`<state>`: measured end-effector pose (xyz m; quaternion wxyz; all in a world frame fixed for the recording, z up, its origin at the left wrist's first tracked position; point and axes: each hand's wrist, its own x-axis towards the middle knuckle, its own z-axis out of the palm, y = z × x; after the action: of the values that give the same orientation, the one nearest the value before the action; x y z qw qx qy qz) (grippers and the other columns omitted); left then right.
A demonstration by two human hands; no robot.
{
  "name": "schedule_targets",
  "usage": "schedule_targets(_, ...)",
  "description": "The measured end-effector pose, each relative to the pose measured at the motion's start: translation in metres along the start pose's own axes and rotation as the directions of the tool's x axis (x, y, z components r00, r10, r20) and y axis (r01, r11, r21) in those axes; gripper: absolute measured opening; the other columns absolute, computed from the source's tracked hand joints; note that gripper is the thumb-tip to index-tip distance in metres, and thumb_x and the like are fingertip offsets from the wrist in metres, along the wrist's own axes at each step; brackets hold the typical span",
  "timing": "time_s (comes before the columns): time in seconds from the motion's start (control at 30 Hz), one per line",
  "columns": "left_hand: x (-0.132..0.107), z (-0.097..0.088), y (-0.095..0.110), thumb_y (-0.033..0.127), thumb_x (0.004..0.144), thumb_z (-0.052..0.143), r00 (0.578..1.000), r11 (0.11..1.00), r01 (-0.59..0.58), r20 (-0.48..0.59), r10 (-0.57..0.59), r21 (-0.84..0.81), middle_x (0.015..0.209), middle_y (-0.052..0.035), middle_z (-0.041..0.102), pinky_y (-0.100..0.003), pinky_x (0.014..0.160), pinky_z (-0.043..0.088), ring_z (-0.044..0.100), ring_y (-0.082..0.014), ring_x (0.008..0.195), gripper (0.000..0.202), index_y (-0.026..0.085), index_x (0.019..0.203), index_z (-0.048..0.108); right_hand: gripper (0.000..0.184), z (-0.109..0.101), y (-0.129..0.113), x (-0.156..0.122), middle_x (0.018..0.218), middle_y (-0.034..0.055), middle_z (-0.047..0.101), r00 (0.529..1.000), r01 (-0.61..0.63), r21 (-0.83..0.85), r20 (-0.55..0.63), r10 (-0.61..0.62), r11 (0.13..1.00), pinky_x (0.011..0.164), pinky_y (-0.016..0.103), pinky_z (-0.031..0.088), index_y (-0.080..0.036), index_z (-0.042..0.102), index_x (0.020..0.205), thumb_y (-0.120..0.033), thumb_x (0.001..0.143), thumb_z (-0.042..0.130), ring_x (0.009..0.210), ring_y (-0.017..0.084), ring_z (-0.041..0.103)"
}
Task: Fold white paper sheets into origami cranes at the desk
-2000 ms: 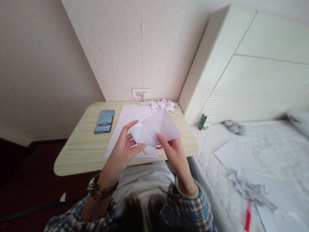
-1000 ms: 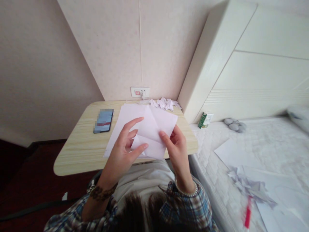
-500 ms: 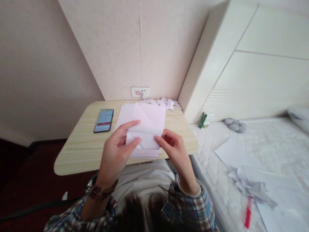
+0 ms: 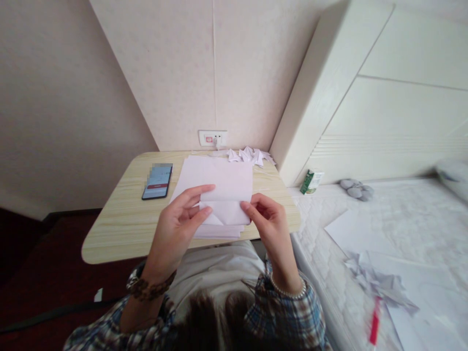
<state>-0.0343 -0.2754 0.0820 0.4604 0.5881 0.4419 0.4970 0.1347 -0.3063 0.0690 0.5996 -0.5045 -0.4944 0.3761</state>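
A white sheet of paper [image 4: 225, 213], its near part folded over in a band with a slanting crease, is held between my two hands above a stack of white paper [image 4: 219, 231]. My left hand [image 4: 181, 217] pinches the sheet's left edge, thumb on top and index finger stretched along the upper side. At the right edge, my right hand [image 4: 268, 214] grips the fold between thumb and fingers; its other fingers curl behind the paper. The sheet's far part blends with the stack, so its outline is hard to make out.
A phone [image 4: 157, 181] lies left on the wooden table [image 4: 113, 219]. Folded paper pieces [image 4: 250, 156] sit at the back by a wall socket [image 4: 212, 138]. Right, the bed [image 4: 318, 234] bears a green-and-white carton [image 4: 310, 182], a grey soft object [image 4: 356, 189], loose sheets and a red pen [image 4: 375, 321].
Both hands have shifted slightly right with the paper. The far part with the diagonal crease has gone from view, and the folded band now shows a slanting crease at its middle.
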Motion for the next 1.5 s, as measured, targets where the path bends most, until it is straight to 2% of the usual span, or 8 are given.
schedule_targets(0.2, -0.001, 0.001, 0.0, 0.026, 0.077, 0.071, 0.999, 1.0, 0.009, -0.048, -0.01, -0.027, 0.104, -0.005, 0.073, -0.023, 0.067, 0.056, 0.07, -0.0174, 0.081, 0.032, 0.023, 0.109, 0.069, 0.021, 0.004, 0.003, 0.001, 0.058, -0.0051, 0.055, 0.991, -0.107, 0.128, 0.096, 0.095, 0.986, 0.052, 0.022, 0.043, -0.019, 0.058, 0.072, -0.036, 0.081, 0.064, 0.053, 0.009, 0.051)
schedule_targets(0.37, -0.003, 0.003, -0.003, 0.024, 0.078, 0.07, 0.988, 0.998, -0.066, -0.14, 0.067, 0.011, 0.115, -0.004, 0.071, -0.025, 0.08, 0.055, 0.067, -0.02, 0.1, 0.029, 0.023, 0.106, 0.07, 0.025, 0.012, 0.002, 0.003, 0.06, -0.0033, 0.062, 0.972, -0.199, 0.211, 0.164, 0.166, 0.957, 0.056, 0.023, 0.048, -0.018, 0.061, 0.075, -0.039, 0.071, 0.074, 0.055, 0.01, 0.058)
schedule_targets(0.47, -0.004, 0.004, -0.004, 0.023, 0.078, 0.07, 0.982, 0.995, -0.101, -0.163, 0.101, 0.008, 0.114, -0.0042, 0.071, -0.026, 0.081, 0.055, 0.067, -0.0206, 0.101, 0.029, 0.023, 0.107, 0.069, 0.025, 0.016, 0.002, 0.003, 0.059, -0.0022, 0.064, 0.957, -0.254, 0.218, 0.199, 0.211, 0.942, 0.057, 0.024, 0.05, -0.018, 0.065, 0.072, -0.038, 0.066, 0.078, 0.056, 0.011, 0.058)
schedule_targets(0.73, -0.005, 0.007, -0.004, 0.022, 0.079, 0.069, 0.968, 0.986, -0.158, -0.193, 0.163, 0.045, 0.111, -0.0046, 0.071, -0.027, 0.081, 0.057, 0.068, -0.0201, 0.098, 0.027, 0.021, 0.105, 0.069, 0.028, 0.023, 0.004, 0.003, 0.057, -0.0005, 0.067, 0.942, -0.325, 0.231, 0.164, 0.293, 0.917, 0.056, 0.025, 0.051, -0.017, 0.066, 0.065, -0.039, 0.057, 0.082, 0.053, 0.012, 0.06)
schedule_targets(1.03, -0.007, 0.008, -0.002, 0.023, 0.079, 0.069, 0.955, 0.978, -0.189, -0.217, 0.204, 0.09, 0.107, -0.003, 0.073, -0.026, 0.079, 0.057, 0.069, -0.0179, 0.093, 0.024, 0.022, 0.104, 0.07, 0.031, 0.026, 0.002, 0.002, 0.052, -0.0016, 0.065, 0.941, -0.329, 0.263, 0.165, 0.294, 0.907, 0.053, 0.023, 0.05, -0.017, 0.065, 0.059, -0.043, 0.055, 0.083, 0.049, 0.01, 0.057)
schedule_targets(1.2, -0.007, 0.007, 0.003, 0.022, 0.079, 0.068, 0.972, 0.988, -0.153, -0.173, 0.156, 0.034, 0.114, -0.0053, 0.07, -0.029, 0.084, 0.057, 0.067, -0.0209, 0.102, 0.028, 0.021, 0.107, 0.067, 0.028, 0.027, 0.003, 0.002, 0.052, -0.0018, 0.066, 0.945, -0.325, 0.295, 0.14, 0.296, 0.899, 0.053, 0.023, 0.05, -0.017, 0.066, 0.062, -0.039, 0.056, 0.083, 0.049, 0.01, 0.058)
schedule_targets(1.37, -0.005, 0.006, 0.007, 0.023, 0.071, 0.073, 0.998, 0.999, -0.051, -0.045, 0.051, 0.005, 0.122, -0.0094, 0.065, -0.03, 0.077, 0.059, 0.069, -0.022, 0.095, 0.046, 0.02, 0.116, 0.06, 0.025, 0.025, 0.003, 0.001, 0.053, -0.0017, 0.065, 0.951, -0.308, 0.287, 0.112, 0.288, 0.907, 0.054, 0.024, 0.049, -0.018, 0.065, 0.062, -0.036, 0.058, 0.082, 0.05, 0.011, 0.057)
schedule_targets(1.5, -0.003, 0.008, 0.005, 0.019, 0.07, 0.073, 0.997, 0.997, -0.075, -0.015, 0.075, -0.02, 0.128, -0.0099, 0.06, -0.032, 0.083, 0.058, 0.066, -0.0232, 0.106, 0.056, 0.022, 0.122, 0.053, 0.024, 0.025, 0.003, 0.001, 0.054, -0.0012, 0.065, 0.956, -0.294, 0.268, 0.099, 0.277, 0.918, 0.054, 0.024, 0.049, -0.017, 0.065, 0.063, -0.035, 0.06, 0.081, 0.051, 0.011, 0.058)
